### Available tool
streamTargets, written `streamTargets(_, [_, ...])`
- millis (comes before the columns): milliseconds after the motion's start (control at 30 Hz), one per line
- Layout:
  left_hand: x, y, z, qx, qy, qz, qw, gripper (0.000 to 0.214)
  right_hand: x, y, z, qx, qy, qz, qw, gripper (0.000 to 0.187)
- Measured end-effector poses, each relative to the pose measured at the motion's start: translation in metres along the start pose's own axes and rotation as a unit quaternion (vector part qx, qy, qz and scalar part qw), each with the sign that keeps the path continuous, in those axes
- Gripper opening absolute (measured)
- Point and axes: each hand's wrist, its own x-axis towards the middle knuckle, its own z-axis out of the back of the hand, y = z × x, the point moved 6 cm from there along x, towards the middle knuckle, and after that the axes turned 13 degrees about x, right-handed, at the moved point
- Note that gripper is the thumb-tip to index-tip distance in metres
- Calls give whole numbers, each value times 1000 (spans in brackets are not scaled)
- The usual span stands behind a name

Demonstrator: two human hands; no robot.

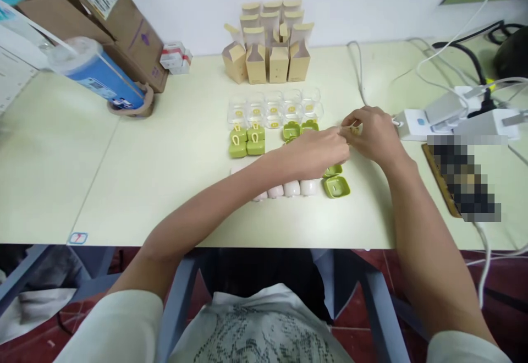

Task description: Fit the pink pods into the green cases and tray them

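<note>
Pale table (144, 187): left hand (322, 151) and right hand (373, 137) meet right of centre. Open green shell (337, 187) lies on the near side; looks light, stiff; take by rim. Smallest: yellowish piece (353, 130), partly hidden, narrowly pinched by right thumb and finger; left grip, cannot tell. Probably light, pliable; best held by an end.

A sticker (78, 238) on the table (136, 209) reads "7".
</note>
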Motion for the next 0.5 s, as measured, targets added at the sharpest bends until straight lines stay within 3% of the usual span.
streamTargets(100, [15, -5, 0, 25, -7, -19, 999, 46, -4, 8, 5, 52, -14, 32, 998, 11])
streamTargets(167, [21, -9, -1, 46, -9, -28, 999, 47, -7, 9, 14, 99, -71, 43, 992, 16])
streamTargets(267, [29, -17, -2, 84, -9, -41, 996, 47, -13, 2, 22, 135, -149, 38, 979, 40])
streamTargets(333, [34, -21, -1, 103, -5, -35, 994, 47, -15, -1, 20, 117, -145, 53, 981, 54])
streamTargets(400, [36, -25, 6, 118, -3, -28, 993, 47, -16, -3, 18, 111, -139, 74, 981, 66])
streamTargets(500, [30, -23, 30, 118, -11, -5, 993, 49, -18, -6, 25, 171, -196, 61, 964, 64])
